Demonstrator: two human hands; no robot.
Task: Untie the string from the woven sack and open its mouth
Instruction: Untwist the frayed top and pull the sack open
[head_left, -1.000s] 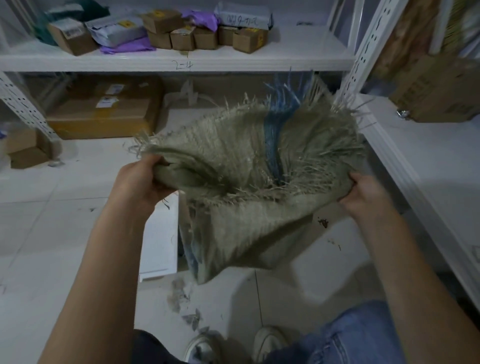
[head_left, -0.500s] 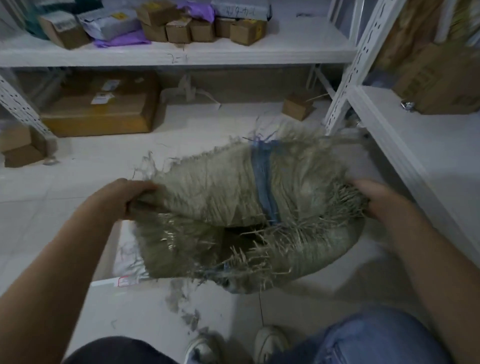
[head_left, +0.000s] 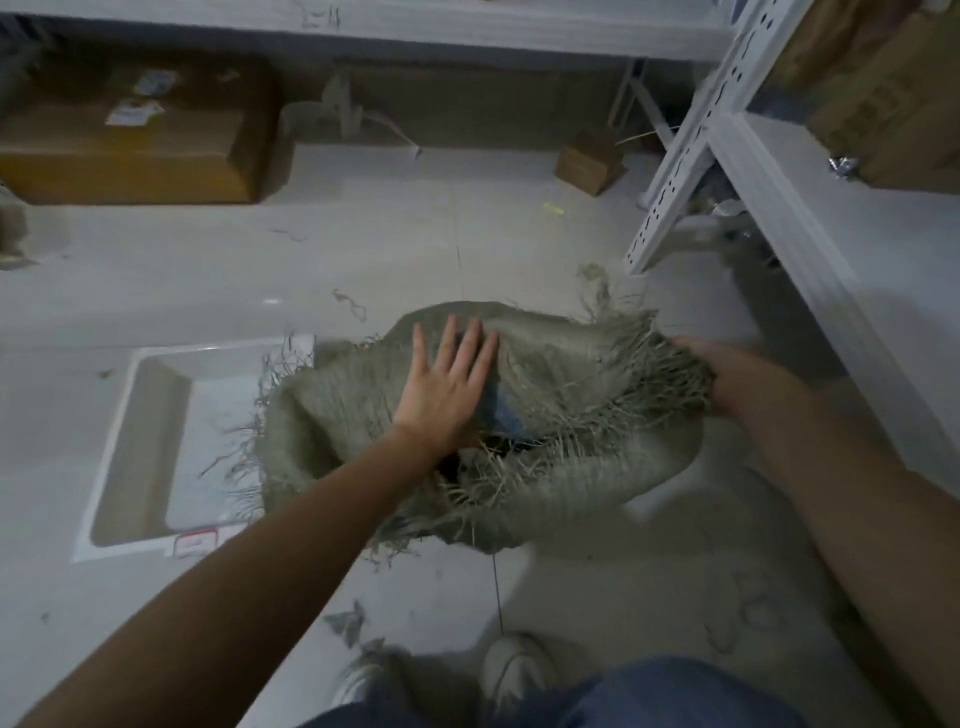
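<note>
The grey-green woven sack lies low over the tiled floor, its frayed mouth gaping toward me with a dark opening in the middle. A blue stripe shows on the far flap. My left hand lies flat on that far flap, fingers spread, holding nothing. My right hand grips the frayed rim of the sack at its right side. A loose piece of string lies on the floor just beyond the sack.
A flat white carton lies on the floor left of the sack. White metal shelving stands to the right, cardboard boxes under the far shelf. My shoes are directly below the sack.
The sack has dropped from chest height down to the floor. My left hand has let go of the left rim and now rests flat on the far flap.
</note>
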